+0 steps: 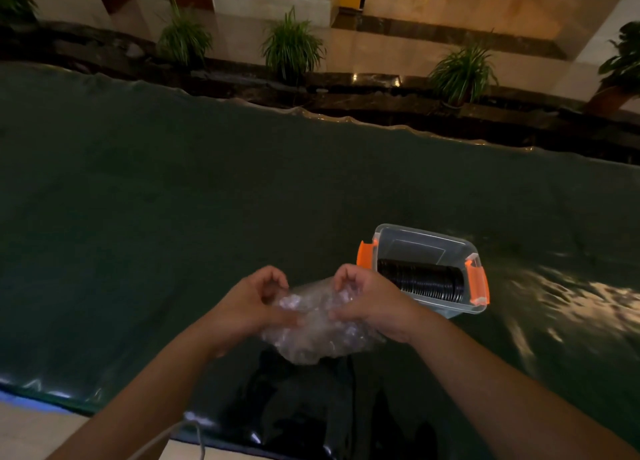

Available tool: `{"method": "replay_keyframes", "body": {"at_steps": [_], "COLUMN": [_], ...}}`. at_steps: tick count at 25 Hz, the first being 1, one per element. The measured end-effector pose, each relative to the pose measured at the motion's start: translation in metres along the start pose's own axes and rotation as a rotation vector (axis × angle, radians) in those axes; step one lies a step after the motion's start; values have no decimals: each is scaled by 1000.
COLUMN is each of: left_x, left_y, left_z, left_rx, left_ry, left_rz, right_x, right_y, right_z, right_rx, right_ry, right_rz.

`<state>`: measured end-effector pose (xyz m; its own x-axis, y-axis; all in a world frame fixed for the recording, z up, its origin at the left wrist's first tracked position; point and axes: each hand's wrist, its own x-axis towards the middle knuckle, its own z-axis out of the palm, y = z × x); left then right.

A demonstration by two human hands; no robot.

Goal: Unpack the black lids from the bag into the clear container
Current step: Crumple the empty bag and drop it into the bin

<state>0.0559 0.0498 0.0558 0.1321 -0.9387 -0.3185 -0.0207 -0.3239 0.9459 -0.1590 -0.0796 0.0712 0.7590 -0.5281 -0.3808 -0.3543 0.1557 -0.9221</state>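
A crumpled clear plastic bag point(317, 335) is held above the near part of the table by both hands. My left hand point(251, 302) grips its left side and my right hand point(369, 300) grips its right side, fingers curled into the plastic. I cannot tell whether any lids are inside the bag. Just right of my right hand stands the clear container point(415, 243) with orange latches. A row of black lids point(420, 282) lies on edge along its near side.
The table is covered by a dark green cloth point(173, 200) under shiny clear plastic. A black bag or cloth point(304, 407) lies at the near edge below my hands. Potted plants point(292, 46) line a ledge beyond the table's far edge.
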Motion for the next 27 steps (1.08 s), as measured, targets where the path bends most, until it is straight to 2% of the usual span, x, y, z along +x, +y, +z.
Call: {"method": "replay_keyframes", "body": {"at_steps": [2,4,5,7,9,11,12,15,19,23,25,27], "left_x": [0,4,6,9,11,10,12,18,30,41,46,46], "left_y": [-3,-4,-3,-5,-9,-9,-10,-4,4,23,33,41], "left_z": [6,16,20,27,31,36,38,37,35,59,82,114], "left_rx": [50,80,21,-274,-468,-413,-374,-397,-313,-305,-163,125], "left_ry": [-129,-168,-116,-11,15,4,5,20,-125,-253,-249,-313], "left_rz": [-81,-115,-129,-160,-166,-174,-179,-170,-28,-138,-59,139], "right_x": [6,13,15,15,6,1,1,-5,-24,-57,-81,-107], "right_y": [-8,-11,-11,-4,9,20,23,22,28,40,45,49], "right_z": [1,5,7,9,15,22,24,22,10,-9,-22,-34], "right_rx": [-72,38,167,444,522,505,501,439,462,630,739,705], "right_ry": [13,54,111,164,84,-4,3,152,176,190,249,341], "right_rz": [-31,-48,-23,101,247,261,234,212,123,-8,-25,-14]}}
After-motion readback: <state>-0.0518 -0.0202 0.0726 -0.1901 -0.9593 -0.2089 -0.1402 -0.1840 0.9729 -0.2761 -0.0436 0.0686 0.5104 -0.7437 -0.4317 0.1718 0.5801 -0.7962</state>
